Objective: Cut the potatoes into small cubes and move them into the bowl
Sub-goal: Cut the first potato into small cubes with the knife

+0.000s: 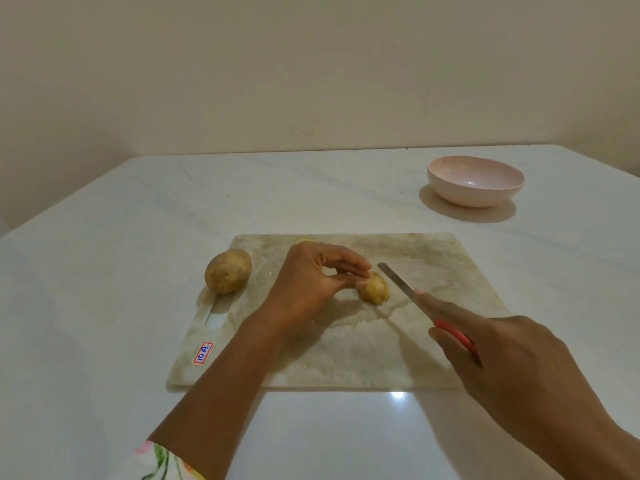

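Two hands work over the table (104,306) and its worn cutting board (440,258). My right hand (519,362) grips the red-handled knife (396,279), forefinger straight along the blade. My left hand (311,282) pinches a small potato (374,289) with curled fingertips. Beige wall (311,64) behind. The pink bowl (476,180) stands well apart, far right; a whole potato (228,270) lies at the board's left edge

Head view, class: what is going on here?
A person is preparing to cut potatoes. The left hand pinches a small potato on the cutting board, while the right hand holds a red-handled knife, its blade beside that potato. Another whole potato sits at the board's left edge. The pink bowl stands empty, farther right.
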